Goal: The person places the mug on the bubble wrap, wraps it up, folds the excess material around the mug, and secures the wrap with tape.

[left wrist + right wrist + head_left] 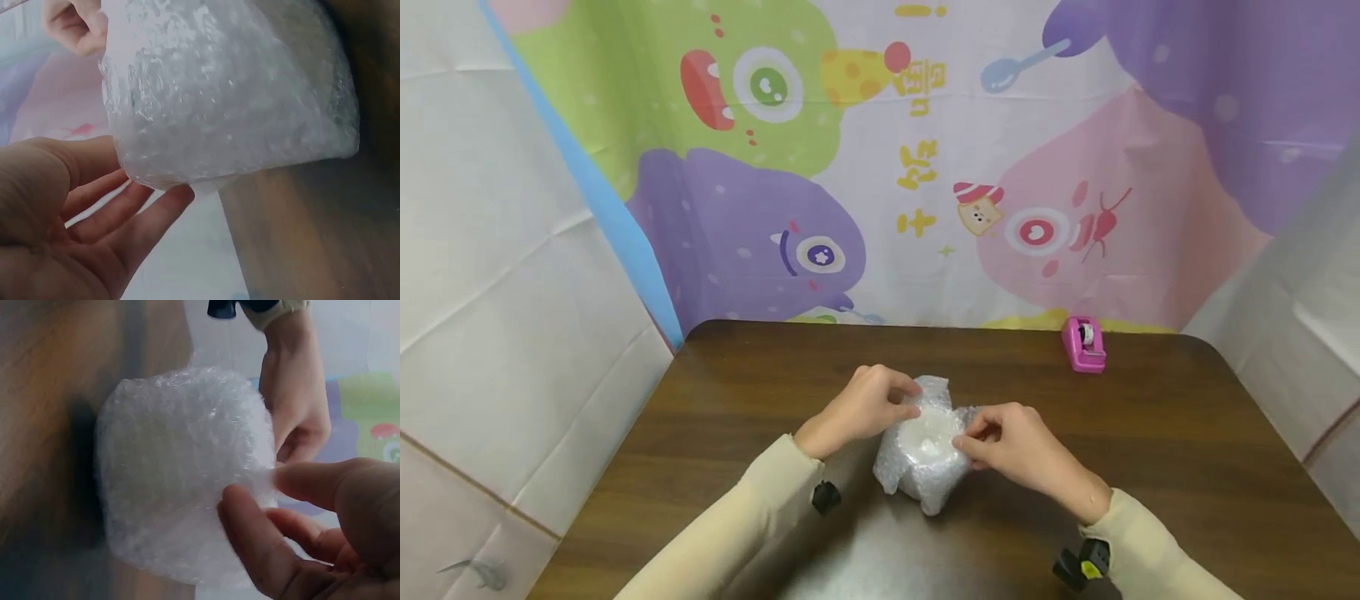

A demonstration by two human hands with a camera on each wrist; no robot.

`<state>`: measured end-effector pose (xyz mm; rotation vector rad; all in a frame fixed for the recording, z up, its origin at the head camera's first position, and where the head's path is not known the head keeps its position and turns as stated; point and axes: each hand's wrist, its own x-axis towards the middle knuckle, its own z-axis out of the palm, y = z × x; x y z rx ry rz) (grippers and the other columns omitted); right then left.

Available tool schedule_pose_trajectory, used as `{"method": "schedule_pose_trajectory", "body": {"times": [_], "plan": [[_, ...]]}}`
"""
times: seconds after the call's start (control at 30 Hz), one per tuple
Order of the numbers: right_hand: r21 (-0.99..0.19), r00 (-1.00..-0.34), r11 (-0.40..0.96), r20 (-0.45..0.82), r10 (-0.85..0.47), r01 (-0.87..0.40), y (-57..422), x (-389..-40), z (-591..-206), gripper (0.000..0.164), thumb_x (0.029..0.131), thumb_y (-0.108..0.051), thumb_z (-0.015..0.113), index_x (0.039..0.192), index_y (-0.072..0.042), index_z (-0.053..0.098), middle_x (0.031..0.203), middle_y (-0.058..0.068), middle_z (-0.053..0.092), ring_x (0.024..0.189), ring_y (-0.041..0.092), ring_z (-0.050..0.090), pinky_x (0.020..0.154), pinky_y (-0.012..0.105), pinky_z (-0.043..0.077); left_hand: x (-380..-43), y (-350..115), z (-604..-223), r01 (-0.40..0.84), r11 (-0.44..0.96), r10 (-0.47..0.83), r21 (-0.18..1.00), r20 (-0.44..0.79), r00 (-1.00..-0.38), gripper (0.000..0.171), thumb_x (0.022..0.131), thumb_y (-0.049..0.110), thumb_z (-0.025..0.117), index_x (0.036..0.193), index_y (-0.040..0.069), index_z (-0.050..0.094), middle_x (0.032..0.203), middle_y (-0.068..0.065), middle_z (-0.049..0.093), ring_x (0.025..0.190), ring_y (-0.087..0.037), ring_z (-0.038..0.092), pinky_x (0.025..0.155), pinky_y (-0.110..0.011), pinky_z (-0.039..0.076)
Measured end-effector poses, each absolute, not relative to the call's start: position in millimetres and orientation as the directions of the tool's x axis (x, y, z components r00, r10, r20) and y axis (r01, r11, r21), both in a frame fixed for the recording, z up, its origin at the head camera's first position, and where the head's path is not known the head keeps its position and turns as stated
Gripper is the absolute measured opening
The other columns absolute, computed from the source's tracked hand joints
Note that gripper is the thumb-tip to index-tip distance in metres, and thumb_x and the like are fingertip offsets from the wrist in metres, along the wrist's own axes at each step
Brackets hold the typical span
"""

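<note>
A round white object [929,437], whose kind I cannot tell, stands mid-table wrapped in clear bubble wrap [891,467], with loose flaps splaying out around its top. At its left rim is the left hand [874,402]; thumb and forefinger tips are apart in the head view. In the left wrist view, the fingers touch the edge of the bubble wrap [206,106] and the thumb tip is hidden behind it. On the other side, the right hand [1015,442] pinches a flap between thumb and forefinger. The right wrist view shows the wrap's side [175,462] beside these fingers.
A pink tape dispenser [1084,344] stands near the back right of the brown wooden table [760,358]. Behind the table hangs a cartoon-printed cloth [880,233], and pale sheets [512,250] enclose the sides.
</note>
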<state>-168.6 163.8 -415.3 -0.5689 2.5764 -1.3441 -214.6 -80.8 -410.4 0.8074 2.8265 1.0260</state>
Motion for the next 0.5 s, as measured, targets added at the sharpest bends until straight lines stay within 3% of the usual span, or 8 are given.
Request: {"method": "schedule_pose_trajectory", "body": {"times": [0.27, 0.5], "plan": [[-0.769, -0.887, 0.569, -0.007, -0.462, -0.29, 160, -164, -406, 0.016, 0.091, -0.021, 0.078, 0.081, -0.009, 0.073, 0.067, -0.003, 0.068, 0.056, 0.009, 0.066, 0.053, 0.026, 0.054, -216, -76, -410, 0.529, 0.628, 0.551, 0.571, 0.153, -0.82, 0.022, 0.092, 0.01, 0.077, 0.112, 0.004, 0.077, 0.112, -0.01, 0.077, 0.103, -0.023, 0.074, 0.09, -0.036, 0.061], [-0.651, -0.857, 0.653, -0.006, -0.515, -0.387, 163, -184, -382, 0.017, 0.093, -0.023, 0.076, 0.078, -0.013, 0.073, 0.068, -0.005, 0.066, 0.054, 0.006, 0.055, 0.051, 0.025, 0.047, -187, -61, -398, 0.594, 0.72, 0.536, 0.359, 0.256, -0.804, 0.023, 0.096, 0.021, 0.074, 0.112, 0.004, 0.076, 0.11, -0.008, 0.077, 0.097, -0.021, 0.073, 0.083, -0.036, 0.061]]}}
